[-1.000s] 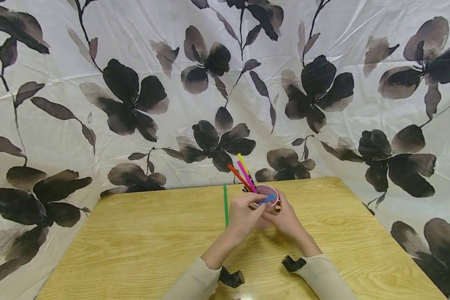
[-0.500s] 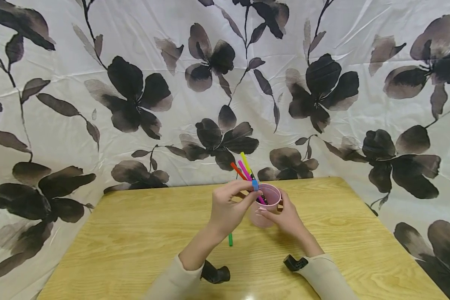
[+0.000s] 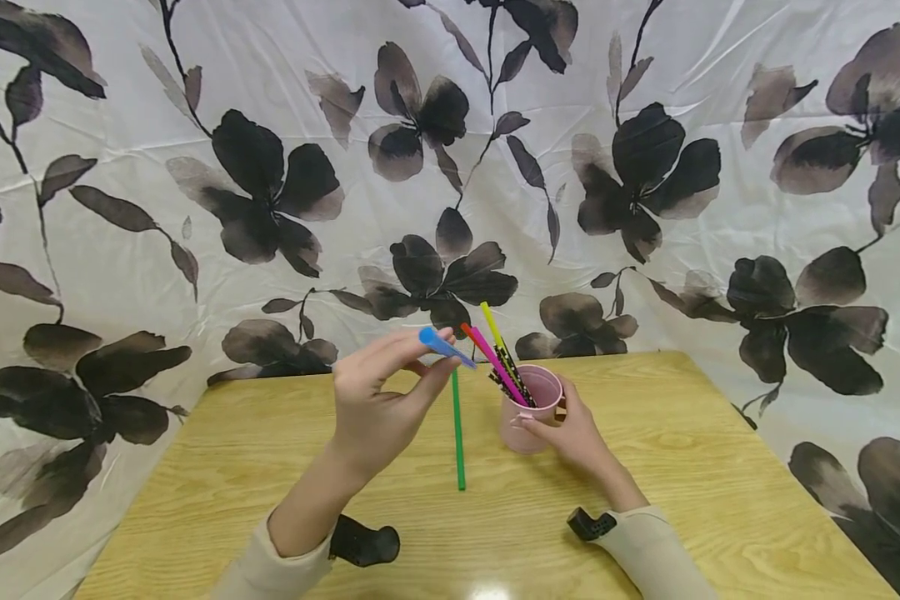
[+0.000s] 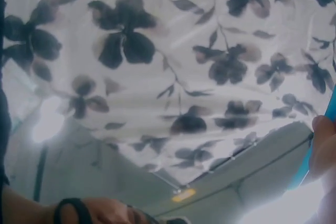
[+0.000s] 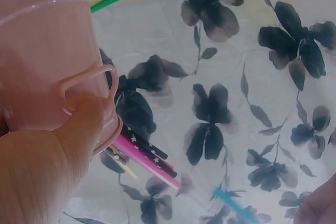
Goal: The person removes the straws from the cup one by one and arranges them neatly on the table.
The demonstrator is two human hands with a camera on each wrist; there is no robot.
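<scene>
At the far left of the tabletop side, a beige sleeve is seen, and beside it a black device. Above this, the left hand is raised, and by its fingers, which are brought narrowly together, a blue straw is pinched in the air, in a slanted position. Further to the right, a green straw is laid on the tabletop, between the left hand and the pink cup. In this cup, a red straw, a magenta straw, a yellow straw and black patterned straws are contained (their exact number cannot be told), all leaned toward the left. The upright cup is held by the right hand, whose fingers are curved around it; its handle is touched by the thumb.
</scene>
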